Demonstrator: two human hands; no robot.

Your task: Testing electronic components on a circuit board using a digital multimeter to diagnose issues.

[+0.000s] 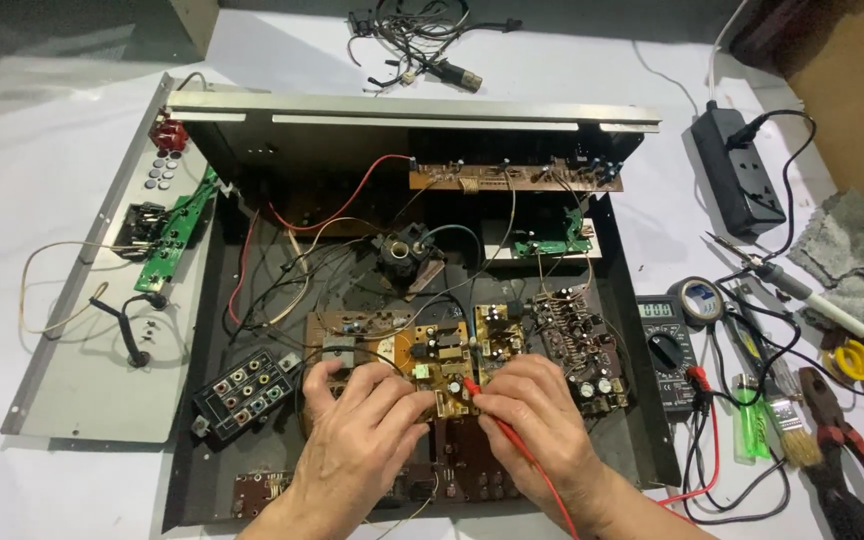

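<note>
Both hands sit close together low in the open chassis point(202, 470): the right hand point(542, 425) pinches a red probe point(497, 420), the left hand point(357, 425) presses fingertips on the brown circuit board point(432, 355). The probe's long axis slants up-left, its tip touching the board just beyond both hands.

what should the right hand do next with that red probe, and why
Probably glance at the multimeter before moving. The right hand holds the red probe with its tip on the brown circuit board, while the left hand rests on the same board.
</note>
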